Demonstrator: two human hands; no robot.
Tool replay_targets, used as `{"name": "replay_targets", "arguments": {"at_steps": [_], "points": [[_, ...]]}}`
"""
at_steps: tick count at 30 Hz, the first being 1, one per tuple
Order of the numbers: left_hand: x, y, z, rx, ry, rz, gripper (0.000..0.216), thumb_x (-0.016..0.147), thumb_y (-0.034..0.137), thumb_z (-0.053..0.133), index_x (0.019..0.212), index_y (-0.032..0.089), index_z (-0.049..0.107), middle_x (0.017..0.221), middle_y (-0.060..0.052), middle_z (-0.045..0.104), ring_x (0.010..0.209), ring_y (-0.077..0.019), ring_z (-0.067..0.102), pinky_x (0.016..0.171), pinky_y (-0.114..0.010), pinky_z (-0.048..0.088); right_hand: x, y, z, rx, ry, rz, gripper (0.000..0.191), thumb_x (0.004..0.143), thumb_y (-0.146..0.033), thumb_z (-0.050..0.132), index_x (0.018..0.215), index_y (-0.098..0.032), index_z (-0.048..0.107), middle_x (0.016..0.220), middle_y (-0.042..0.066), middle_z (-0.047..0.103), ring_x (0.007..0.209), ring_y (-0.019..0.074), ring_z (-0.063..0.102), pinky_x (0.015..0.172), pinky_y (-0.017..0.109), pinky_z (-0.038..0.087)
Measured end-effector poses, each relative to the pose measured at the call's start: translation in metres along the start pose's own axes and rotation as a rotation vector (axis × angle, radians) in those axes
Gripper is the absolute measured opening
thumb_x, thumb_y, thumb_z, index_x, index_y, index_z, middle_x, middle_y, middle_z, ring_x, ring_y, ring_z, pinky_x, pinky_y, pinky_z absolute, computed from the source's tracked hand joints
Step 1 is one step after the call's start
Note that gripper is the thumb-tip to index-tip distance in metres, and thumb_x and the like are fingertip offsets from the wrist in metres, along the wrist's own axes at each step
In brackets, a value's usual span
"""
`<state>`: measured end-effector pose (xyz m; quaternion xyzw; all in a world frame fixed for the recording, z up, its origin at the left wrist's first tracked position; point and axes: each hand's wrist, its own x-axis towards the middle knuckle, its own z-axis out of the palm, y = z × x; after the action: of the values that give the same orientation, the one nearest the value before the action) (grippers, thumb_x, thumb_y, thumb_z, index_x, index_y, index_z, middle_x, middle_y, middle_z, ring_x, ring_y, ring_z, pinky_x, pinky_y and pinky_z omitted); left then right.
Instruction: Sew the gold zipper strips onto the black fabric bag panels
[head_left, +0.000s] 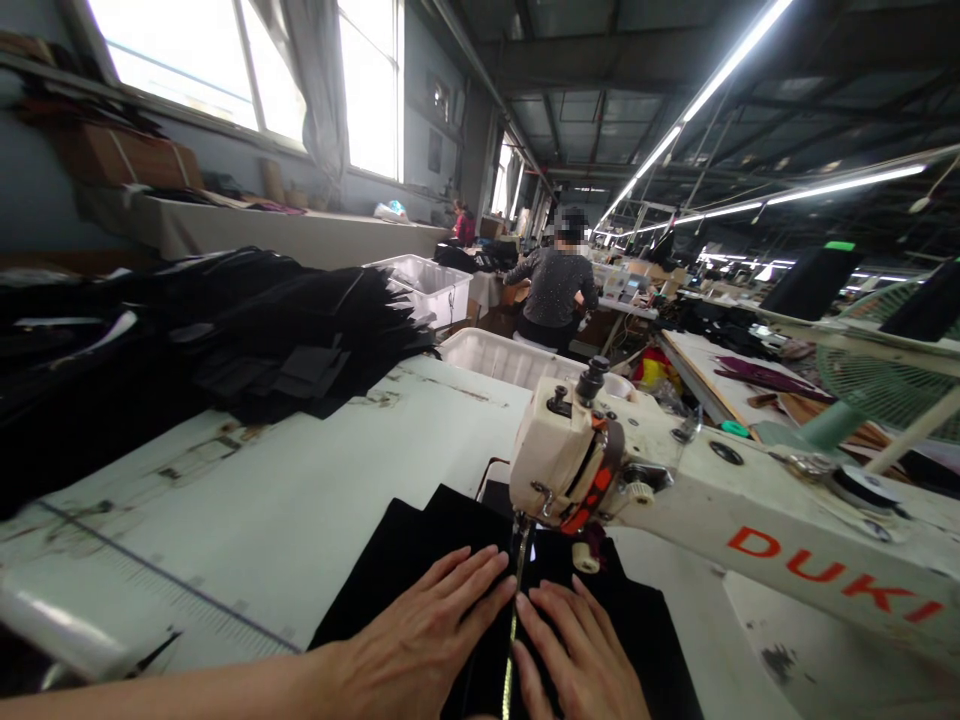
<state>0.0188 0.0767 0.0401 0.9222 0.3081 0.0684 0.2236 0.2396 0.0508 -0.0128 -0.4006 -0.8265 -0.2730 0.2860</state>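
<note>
Black fabric (401, 570) lies under the needle area of a cream sewing machine (562, 450) lettered DUKI. A thin shiny strip, gold-looking like a zipper (509, 660), runs down the cloth toward the presser foot (523, 530). Flat on the fabric, left of the strip, rests my left hand (427, 625), its fingers stretched toward the foot. My right hand (577, 650) lies on the cloth just right of the strip, fingers extended and pressing down. Both sets of fingertips are close to the foot. The needle itself is too small to make out.
A large pile of black cut pieces (262, 320) covers the table's far left. White plastic bins (495, 350) stand beyond the table edge. A person in a dark top (555, 290) sits farther ahead. Thread cones (810, 285) and a green fan (885, 350) are at right.
</note>
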Motion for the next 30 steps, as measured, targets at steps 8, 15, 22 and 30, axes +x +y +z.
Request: {"name": "replay_targets", "arguments": {"at_steps": [8,15,22,30], "points": [[0.004,0.002,0.0,-0.011,-0.025,-0.013,0.082,0.083,0.042,0.07,0.15,0.013,0.034,0.156,-0.016,0.028,0.144,-0.0332,0.026,0.117,-0.05,0.025,-0.002,-0.001,0.0,-0.014,0.004,0.013,0.027,0.096,-0.03,0.044,0.102,-0.022,0.069,0.095,-0.003,0.075,0.085,0.0161,0.072,0.079,0.031,0.056],[0.004,-0.003,0.004,-0.03,-0.014,-0.018,0.086,0.08,0.05,0.071,0.15,0.016,0.034,0.155,-0.016,0.033,0.143,-0.0338,0.03,0.117,-0.052,0.024,-0.007,0.001,0.005,0.004,-0.016,-0.023,0.026,0.093,-0.028,0.049,0.11,-0.018,0.067,0.109,-0.001,0.073,0.096,0.0158,0.071,0.089,0.029,0.053],[0.001,-0.005,0.005,-0.032,0.017,0.029,0.082,0.084,0.052,0.066,0.151,0.018,0.033,0.155,-0.014,0.03,0.143,-0.0327,0.029,0.118,-0.051,0.024,-0.014,0.003,0.008,-0.006,-0.078,-0.046,0.031,0.088,-0.028,0.056,0.115,-0.018,0.065,0.116,-0.001,0.071,0.1,0.0177,0.07,0.089,0.03,0.056],[0.004,0.0,0.001,0.016,-0.018,0.003,0.081,0.084,0.052,0.066,0.15,0.015,0.035,0.154,-0.014,0.032,0.143,-0.0313,0.029,0.118,-0.053,0.018,-0.018,0.004,0.012,-0.028,-0.106,-0.036,0.038,0.087,-0.031,0.057,0.122,-0.017,0.062,0.118,0.002,0.07,0.103,0.0196,0.069,0.087,0.03,0.058]]}}
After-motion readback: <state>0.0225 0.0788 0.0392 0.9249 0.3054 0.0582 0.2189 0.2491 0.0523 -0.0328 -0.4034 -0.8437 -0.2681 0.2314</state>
